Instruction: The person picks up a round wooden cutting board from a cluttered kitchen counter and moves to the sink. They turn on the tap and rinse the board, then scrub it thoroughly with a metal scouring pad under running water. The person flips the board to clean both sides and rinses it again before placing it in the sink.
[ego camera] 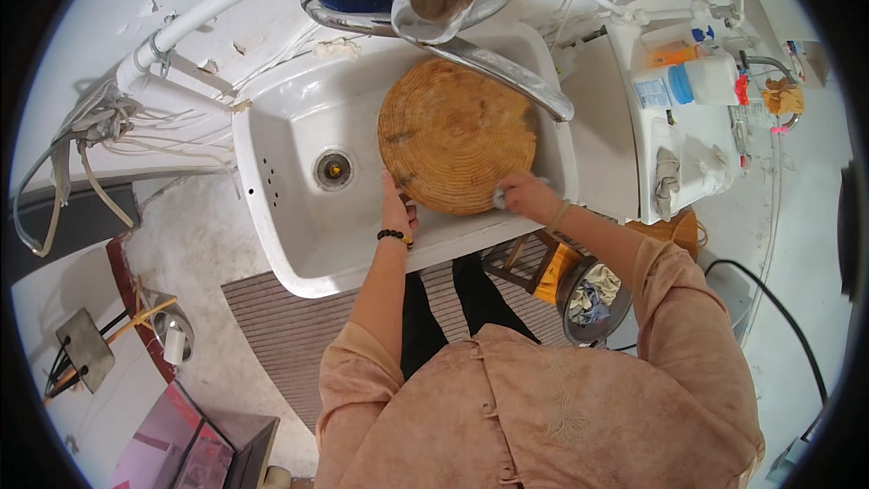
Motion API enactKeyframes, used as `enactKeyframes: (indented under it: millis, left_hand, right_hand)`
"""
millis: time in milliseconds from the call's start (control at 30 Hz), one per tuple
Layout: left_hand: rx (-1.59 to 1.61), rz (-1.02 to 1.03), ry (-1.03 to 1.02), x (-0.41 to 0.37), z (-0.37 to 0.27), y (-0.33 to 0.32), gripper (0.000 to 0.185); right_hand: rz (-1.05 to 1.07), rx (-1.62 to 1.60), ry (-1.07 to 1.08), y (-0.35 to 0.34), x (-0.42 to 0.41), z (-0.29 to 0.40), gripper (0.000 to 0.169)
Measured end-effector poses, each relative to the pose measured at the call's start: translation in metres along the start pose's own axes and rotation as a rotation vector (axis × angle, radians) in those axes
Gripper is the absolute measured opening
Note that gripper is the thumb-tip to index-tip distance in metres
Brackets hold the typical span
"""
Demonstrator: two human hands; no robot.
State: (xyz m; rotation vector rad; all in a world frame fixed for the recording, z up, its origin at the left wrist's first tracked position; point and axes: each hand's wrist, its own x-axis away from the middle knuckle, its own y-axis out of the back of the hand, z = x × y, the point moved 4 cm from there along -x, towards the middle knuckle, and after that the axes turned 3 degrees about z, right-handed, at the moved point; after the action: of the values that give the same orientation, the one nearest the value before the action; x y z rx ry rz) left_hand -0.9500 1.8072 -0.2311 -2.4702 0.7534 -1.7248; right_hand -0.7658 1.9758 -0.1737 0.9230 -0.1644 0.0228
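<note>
A round, tan coiled lid or mat [456, 136], seemingly woven, with dark stains, rests tilted in the right part of a white ceramic sink [434, 244]. My left hand [398, 207] grips its lower left edge, thumb on the upper face and fingers curled beneath. Against the lower right rim, my right hand [529, 197] holds a greyish scouring pad or cloth [500, 197], slightly blurred. A metal tap spout [502, 75] reaches over the disc's upper right. The sink drain [333, 170] shows left of the disc.
Bottles, one a white jug with a blue cap [709, 80], stand on a white surface at right. A metal basin [597, 302] with cloths sits below, beside a wooden stool [526, 258]. A ribbed mat [292, 333] lies underfoot. Pipes [204, 13] and hoses run along the wall.
</note>
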Motion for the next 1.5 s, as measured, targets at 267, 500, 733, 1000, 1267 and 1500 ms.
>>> enactKeyframes:
  millis: [267,500,733,1000,1267,1500]
  left_hand:
    - [-0.372,-0.025,-0.21,0.005,-0.007,-0.008,0.067]
    - [-0.441,-0.064,-0.303,-0.016,0.004,0.001,0.065]
    - [-0.527,-0.044,-0.364,-0.027,0.008,0.005,0.075]
    - [-0.372,-0.011,-0.257,-0.008,-0.011,0.001,0.058]
    - [-0.434,0.099,-0.283,-0.016,-0.025,0.002,0.057]
    - [-0.437,0.058,-0.559,0.011,-0.038,-0.004,0.042]
  right_hand:
    - [-0.582,0.312,-0.534,0.04,-0.04,-0.08,0.015]
    - [-0.18,0.257,-0.303,0.015,-0.025,-0.029,0.017]
    - [-0.755,0.474,-0.51,0.085,-0.115,-0.073,0.011]
    - [-0.624,0.13,-0.178,0.036,-0.155,-0.002,0.028]
    - [-0.707,-0.109,-0.704,0.004,-0.063,-0.21,0.041]
    - [-0.648,-0.08,-0.96,0.03,-0.064,-0.154,0.037]
